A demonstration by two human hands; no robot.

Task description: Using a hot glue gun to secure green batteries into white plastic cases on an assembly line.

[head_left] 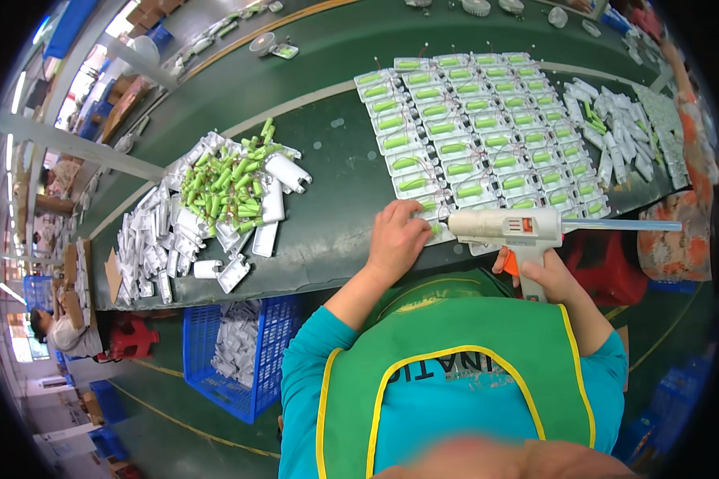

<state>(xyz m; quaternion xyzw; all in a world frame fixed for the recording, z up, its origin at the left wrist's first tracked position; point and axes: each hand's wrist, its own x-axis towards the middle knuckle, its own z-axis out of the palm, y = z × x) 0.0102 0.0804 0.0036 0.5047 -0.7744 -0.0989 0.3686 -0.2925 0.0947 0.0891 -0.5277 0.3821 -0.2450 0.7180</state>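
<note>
My right hand (535, 275) grips a white hot glue gun (503, 226) by its handle, fingers at the orange trigger (512, 263). A clear glue stick (623, 226) juts from its back, and its front end points left toward my other hand. My left hand (398, 238) is closed, with fingertips and thumb at a white plastic housing (449, 233) at the near edge of the grid. Part of that housing is hidden by the hand and the gun. Rows of white housings with green batteries (460, 169) and thin wires lie beyond both hands.
Left on the green table (327, 160) lie a heap of green batteries (224, 180) and loose white housings (156, 239). More white parts (619, 128) lie right, near another person's patterned sleeve (695, 152). Below are a blue crate (276, 343) and a red stool (607, 267).
</note>
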